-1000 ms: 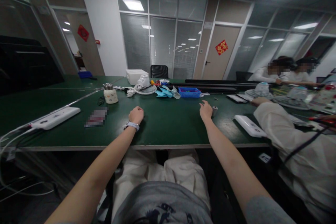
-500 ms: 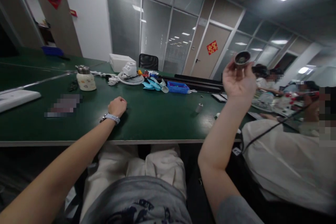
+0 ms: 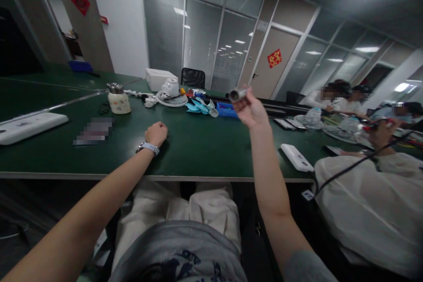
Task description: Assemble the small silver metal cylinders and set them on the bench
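My right hand (image 3: 251, 110) is raised above the green table (image 3: 198, 150) and grips a small grey metal cylinder (image 3: 237, 94), its round end pointing left. My left hand (image 3: 156, 133) rests on the table as a closed fist, a watch (image 3: 149, 147) on its wrist; nothing shows in it. A dismantled small fan (image 3: 172, 97) and light blue fan blades (image 3: 200, 106) lie at the far side of the table, next to a blue tray (image 3: 226, 110).
A cream jar with a metal lid (image 3: 118, 99) stands at the far left. White power strips lie at the left (image 3: 29, 127) and right (image 3: 296, 157). A person in white (image 3: 366, 211) sits close on my right; others sit further back.
My right hand lifted the metal cylinder off the table, held it up high at the right, then brought it lower and leftward. The left fist stayed put. The view swung about.
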Action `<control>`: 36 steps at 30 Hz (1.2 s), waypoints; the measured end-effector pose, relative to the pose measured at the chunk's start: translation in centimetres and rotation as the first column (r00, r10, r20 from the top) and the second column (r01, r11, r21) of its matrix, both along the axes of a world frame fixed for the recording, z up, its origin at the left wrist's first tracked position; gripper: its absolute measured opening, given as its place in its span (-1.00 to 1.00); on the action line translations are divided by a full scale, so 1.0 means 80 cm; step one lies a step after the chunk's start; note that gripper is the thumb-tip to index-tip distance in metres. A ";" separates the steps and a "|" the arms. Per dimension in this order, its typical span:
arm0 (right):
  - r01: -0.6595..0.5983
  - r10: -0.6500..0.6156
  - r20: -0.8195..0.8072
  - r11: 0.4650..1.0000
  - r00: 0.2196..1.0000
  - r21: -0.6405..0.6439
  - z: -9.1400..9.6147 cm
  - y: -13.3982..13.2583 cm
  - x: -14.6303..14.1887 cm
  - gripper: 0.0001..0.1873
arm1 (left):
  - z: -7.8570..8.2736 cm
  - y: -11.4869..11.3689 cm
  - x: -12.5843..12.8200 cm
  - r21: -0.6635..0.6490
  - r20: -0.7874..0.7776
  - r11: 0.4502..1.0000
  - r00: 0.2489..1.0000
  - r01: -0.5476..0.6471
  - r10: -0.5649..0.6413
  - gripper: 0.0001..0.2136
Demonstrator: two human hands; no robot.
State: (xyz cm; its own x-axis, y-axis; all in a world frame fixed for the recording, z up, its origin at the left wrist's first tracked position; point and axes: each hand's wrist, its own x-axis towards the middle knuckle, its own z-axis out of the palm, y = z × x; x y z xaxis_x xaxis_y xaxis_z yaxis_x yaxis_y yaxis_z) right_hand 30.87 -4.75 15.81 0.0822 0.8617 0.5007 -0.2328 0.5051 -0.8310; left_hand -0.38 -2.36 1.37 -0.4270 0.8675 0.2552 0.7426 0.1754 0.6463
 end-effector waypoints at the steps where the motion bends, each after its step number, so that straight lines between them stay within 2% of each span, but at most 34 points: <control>1: -0.022 0.025 0.045 0.998 0.999 -0.060 -0.019 0.019 -0.021 -0.71 | -0.001 0.001 0.000 0.004 0.003 1.000 1.000 0.009 -0.009 -0.78; 3: -0.026 0.047 0.128 0.987 0.991 -0.160 -0.058 0.052 -0.062 -0.70 | -0.002 0.002 0.000 0.040 0.011 0.999 0.999 0.036 -0.036 -0.76; 5: 0.082 -0.037 0.256 0.983 0.966 -0.167 -0.095 0.072 -0.095 -0.69 | -0.003 0.004 0.001 0.107 0.022 0.988 0.993 0.109 -0.112 -0.74; 8: 0.188 -0.182 0.453 0.982 0.873 0.032 -0.135 0.080 -0.121 -0.68 | -0.006 0.009 0.008 0.217 0.024 0.942 0.963 0.255 -0.267 -0.70; 10: 0.177 -0.234 0.534 0.972 0.813 0.156 -0.151 0.077 -0.126 -0.67 | -0.009 0.012 0.015 0.286 -0.035 0.894 0.936 0.344 -0.349 -0.70; 13: 0.145 -0.267 0.596 0.959 0.757 0.245 -0.169 0.073 -0.126 -0.65 | -0.013 0.015 0.028 0.348 -0.132 0.811 0.881 0.470 -0.454 -0.63; 16: 0.113 -0.266 0.642 0.956 0.719 0.269 -0.182 0.070 -0.128 -0.66 | -0.014 0.017 0.044 0.374 -0.130 0.750 0.831 0.546 -0.540 -0.58; 20: 0.097 -0.259 0.666 0.958 0.700 0.271 -0.193 0.066 -0.134 -0.47 | -0.010 0.024 0.066 0.419 0.011 0.736 0.808 0.532 -0.589 -0.58; 24: 0.130 -0.248 0.666 0.966 0.704 0.222 -0.198 0.060 -0.134 -0.26 | -0.004 0.030 0.083 0.389 0.160 0.767 0.783 0.510 -0.602 -0.68; 28: 0.131 -0.195 0.689 0.981 0.698 0.145 -0.199 0.056 -0.130 -0.17 | 0.000 0.033 0.090 0.367 0.338 0.812 0.749 0.454 -0.570 -0.64; 30: 0.136 -0.183 0.697 0.983 0.693 0.123 -0.197 0.054 -0.129 -0.17 | 0.002 0.035 0.089 0.384 0.329 0.807 0.750 0.449 -0.574 -0.62; 34: 0.184 -0.204 0.726 0.977 0.657 0.107 -0.193 0.047 -0.127 -0.21 | 0.007 0.036 0.067 0.446 0.142 0.803 0.855 0.395 -0.499 -0.65; 36: 0.222 -0.230 0.734 0.969 0.639 0.111 -0.192 0.044 -0.125 -0.22 | 0.006 0.035 0.046 0.420 0.056 0.818 0.889 0.393 -0.455 -0.68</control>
